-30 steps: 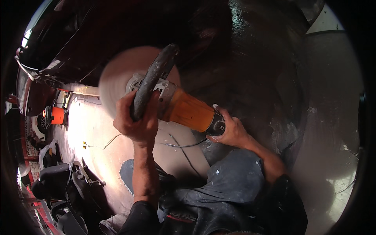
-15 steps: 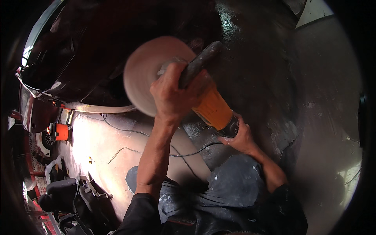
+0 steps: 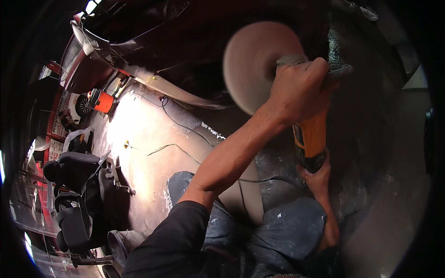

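A yellow rotary polisher (image 3: 309,139) with a wide, pale round pad (image 3: 248,62) is in my two hands. Motion blur smears the pad's face, which lies up against a dark red car panel (image 3: 185,51). My left hand (image 3: 301,88) wraps over the front of the tool by its dark side handle (image 3: 340,70), and some of its fingers are hidden. Around the black rear end of the body curls my right hand (image 3: 319,178), partly covered by the tool. A dark cord (image 3: 266,179) runs from that end toward the left.
On the floor at left stand an orange canister vacuum (image 3: 104,102) and removed black car seats (image 3: 76,178). A bucket (image 3: 121,245) lies by my left sleeve. Loose cable (image 3: 181,121) crosses the brightly lit floor, below the car's lower sill (image 3: 171,90).
The polisher has moved right and slightly up across the panel, its body now more upright. Both hands have gone with it, and the view has shifted, bringing the bucket into sight.
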The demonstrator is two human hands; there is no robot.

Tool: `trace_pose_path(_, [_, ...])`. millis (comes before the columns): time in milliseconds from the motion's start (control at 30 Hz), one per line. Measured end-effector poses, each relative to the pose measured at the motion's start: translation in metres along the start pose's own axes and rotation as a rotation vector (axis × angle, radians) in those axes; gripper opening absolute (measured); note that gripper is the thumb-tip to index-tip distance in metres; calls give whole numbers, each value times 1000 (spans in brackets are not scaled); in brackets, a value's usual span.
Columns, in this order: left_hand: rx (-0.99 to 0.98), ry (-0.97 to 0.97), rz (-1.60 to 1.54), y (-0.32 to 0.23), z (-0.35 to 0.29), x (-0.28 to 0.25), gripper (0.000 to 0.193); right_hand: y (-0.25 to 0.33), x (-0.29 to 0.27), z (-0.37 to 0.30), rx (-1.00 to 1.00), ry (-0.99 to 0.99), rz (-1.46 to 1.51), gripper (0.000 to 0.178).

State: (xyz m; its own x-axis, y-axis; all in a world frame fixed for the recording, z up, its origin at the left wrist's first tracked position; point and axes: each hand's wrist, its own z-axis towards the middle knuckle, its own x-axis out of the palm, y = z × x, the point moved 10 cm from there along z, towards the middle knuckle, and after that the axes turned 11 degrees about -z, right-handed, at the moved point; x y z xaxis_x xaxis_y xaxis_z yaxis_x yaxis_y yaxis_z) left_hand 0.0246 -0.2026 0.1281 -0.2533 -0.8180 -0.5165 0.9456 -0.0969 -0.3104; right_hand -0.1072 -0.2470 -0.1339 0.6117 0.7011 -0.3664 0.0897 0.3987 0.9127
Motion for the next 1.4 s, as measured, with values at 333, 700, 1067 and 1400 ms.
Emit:
trace_pose_path(333, [55,-324,248,-44,-52,-176,35,107,35,20,-386,246,-145,102])
trace_pose_path(700, [-66,-734,294,-20,-75,-391,14,270,122,43,-492,507,-302,93])
trace_pose_path(1067, [-88,-773,177,10,-74,-450,13,315,163,53,-561,570,-230,96])
trace_pose_path(1400, [-118,-714,185,-28,-43,-387,8,286,105,31,-518,500,-212,96])
